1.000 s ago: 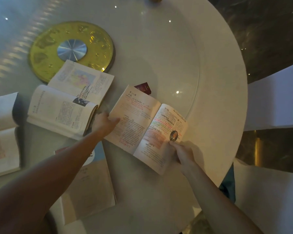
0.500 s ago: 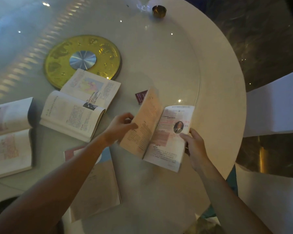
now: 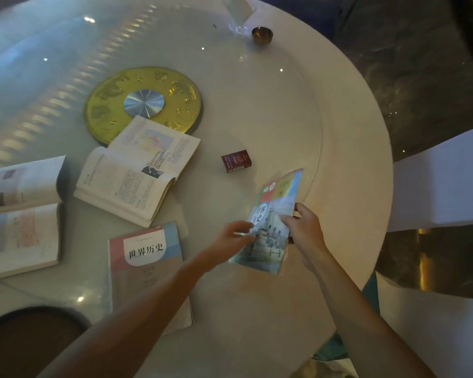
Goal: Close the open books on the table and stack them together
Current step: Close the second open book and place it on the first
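Now, from the head camera, a round white table (image 3: pixel 352 165) fills most of the frame. At about four o'clock from the table's middle, a closed book (image 3: pixel 273 222) with a colourful cover lies face up, and both hands are on it. The left hand (image 3: pixel 230 238) comes in from seven o'clock, its fingers spread flat against the cover's left edge, not curled around anything. The right hand (image 3: pixel 303 227) comes in from five o'clock and is clamped on the book's right edge, thumb on the cover and fingers tucked behind it. Whether the book rests fully on the table or is lifted slightly cannot be told.

At six o'clock, partly hidden under the left forearm, lies a second closed book (image 3: pixel 145 257) with a pink, blue and white cover, flat on the table and well apart from the first. At nine o'clock from the table's middle an open book (image 3: pixel 137 175) lies with its pages up, its far corner overlapping the rim of a gold disc (image 3: pixel 115 105) with a silver centre at eleven o'clock. At the far nine o'clock edge of the frame sits another open book (image 3: pixel 19 214), cut off by the frame.

Between the open book and the held one, at about two o'clock from the left hand, lies a small dark red box (image 3: pixel 236 160). At twelve o'clock, near the table's far rim, stands a small brass-coloured bowl (image 3: pixel 262 35).
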Demonstrator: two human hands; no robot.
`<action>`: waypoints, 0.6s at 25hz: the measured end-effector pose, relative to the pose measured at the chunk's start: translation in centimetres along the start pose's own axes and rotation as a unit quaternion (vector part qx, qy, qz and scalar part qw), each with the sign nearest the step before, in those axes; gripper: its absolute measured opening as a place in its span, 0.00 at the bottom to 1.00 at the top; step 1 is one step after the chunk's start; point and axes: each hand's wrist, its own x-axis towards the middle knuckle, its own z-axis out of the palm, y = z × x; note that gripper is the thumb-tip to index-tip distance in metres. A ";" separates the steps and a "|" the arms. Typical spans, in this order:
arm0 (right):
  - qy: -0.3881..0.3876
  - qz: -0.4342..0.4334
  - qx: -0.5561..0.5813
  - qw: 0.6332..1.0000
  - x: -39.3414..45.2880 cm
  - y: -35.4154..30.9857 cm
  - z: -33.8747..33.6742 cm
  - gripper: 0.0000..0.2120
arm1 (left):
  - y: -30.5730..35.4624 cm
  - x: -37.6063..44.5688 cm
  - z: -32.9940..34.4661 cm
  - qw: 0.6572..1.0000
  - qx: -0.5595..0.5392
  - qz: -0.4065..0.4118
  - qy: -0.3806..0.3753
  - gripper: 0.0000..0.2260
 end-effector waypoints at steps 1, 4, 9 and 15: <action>-0.018 -0.007 0.006 1.000 -0.4 -0.5 0.1 0.11 | -0.5 -0.4 -0.8 0.999 -0.008 -0.010 0.040 0.18; -0.090 -0.019 0.033 0.995 -1.6 -1.9 1.3 0.13 | -3.1 -1.7 -4.1 0.993 -0.029 -0.048 0.108 0.20; -0.190 -0.021 0.042 0.981 -3.5 -2.8 7.1 0.15 | -8.0 -6.4 -9.3 0.970 -0.185 -0.053 0.147 0.08; -0.203 -0.045 -0.074 0.975 -5.7 -0.4 15.1 0.13 | -14.2 -12.2 -14.2 0.937 -0.230 -0.005 0.262 0.08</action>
